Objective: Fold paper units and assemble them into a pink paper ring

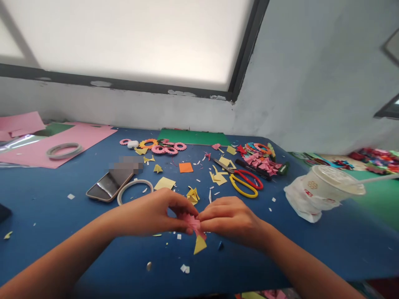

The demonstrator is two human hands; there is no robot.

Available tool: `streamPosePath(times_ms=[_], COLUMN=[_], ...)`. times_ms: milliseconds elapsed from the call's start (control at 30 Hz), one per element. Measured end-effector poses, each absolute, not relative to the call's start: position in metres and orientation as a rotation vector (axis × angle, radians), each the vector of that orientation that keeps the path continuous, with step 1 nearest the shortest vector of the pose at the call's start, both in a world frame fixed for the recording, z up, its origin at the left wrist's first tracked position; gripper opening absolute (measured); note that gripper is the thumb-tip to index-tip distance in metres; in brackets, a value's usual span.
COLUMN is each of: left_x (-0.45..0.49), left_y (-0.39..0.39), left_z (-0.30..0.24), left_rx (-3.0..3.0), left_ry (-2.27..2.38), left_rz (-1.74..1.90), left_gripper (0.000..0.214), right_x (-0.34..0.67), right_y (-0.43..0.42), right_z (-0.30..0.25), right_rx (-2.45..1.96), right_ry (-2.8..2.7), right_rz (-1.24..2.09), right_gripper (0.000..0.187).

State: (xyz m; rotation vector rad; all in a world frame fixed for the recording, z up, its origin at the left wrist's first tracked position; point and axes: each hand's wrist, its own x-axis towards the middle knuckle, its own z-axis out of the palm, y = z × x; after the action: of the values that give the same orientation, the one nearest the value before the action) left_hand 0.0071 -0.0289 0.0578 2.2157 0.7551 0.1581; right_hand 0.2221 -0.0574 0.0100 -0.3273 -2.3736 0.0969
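Between my two hands is a pink folded-paper piece with a pleated, jagged edge, and a yellow paper triangle hangs from its lower end. My left hand pinches the pink piece between thumb and fingers from the left. From the right, the fingers of my right hand press together on its other side; the thumb is hidden. Just beyond the hands lie a folded gold-yellow paper piece and a yellow paper square. Scissors with red and yellow handles rest to the right.
A phone and a tape roll lie at left; another roll sits on pink sheets. Scalloped paper rings are farther back. A lidded cup with a straw stands right. Paper scraps litter the blue table.
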Motion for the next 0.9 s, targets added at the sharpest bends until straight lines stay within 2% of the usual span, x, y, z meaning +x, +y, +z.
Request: streamPosePath(times_ms=[100, 200, 300, 467, 667, 900], left_x=[0.005, 0.003, 0.001, 0.003, 0.011, 0.014], left_y=[-0.018, -0.006, 0.002, -0.001, -0.008, -0.011], left_z=[0.052, 0.045, 0.042, 0.047, 0.048, 0.047], left_rx=[2.135, 1.965, 1.725, 1.6, 1.658, 1.652], left_ry=[0.783, 0.814, 0.843, 0.853, 1.001, 0.996], left_rz=[0.201, 0.374, 0.572, 0.635, 0.655, 0.691], left_gripper=[0.018, 0.021, 0.03, 0.049, 0.033, 0.028], right_x=[0.227, 0.238, 0.246, 0.25, 0.259, 0.259], right_y=[-0.049, -0.032, -0.015, 0.004, 0.025, 0.029], right_z=[0.008, 0.003, -0.005, -0.02, -0.029, -0.033], right_rx=[-0.492, -0.93, -1.195, -1.284, -1.424, -1.418], right_ry=[-2.248, -1.972, -1.938, -1.976, -1.858, -1.808], right_rz=[0.134, 0.142, 0.2, 0.226, 0.233, 0.5], right_gripper=[0.013, 0.012, 0.014, 0.018, 0.025, 0.012])
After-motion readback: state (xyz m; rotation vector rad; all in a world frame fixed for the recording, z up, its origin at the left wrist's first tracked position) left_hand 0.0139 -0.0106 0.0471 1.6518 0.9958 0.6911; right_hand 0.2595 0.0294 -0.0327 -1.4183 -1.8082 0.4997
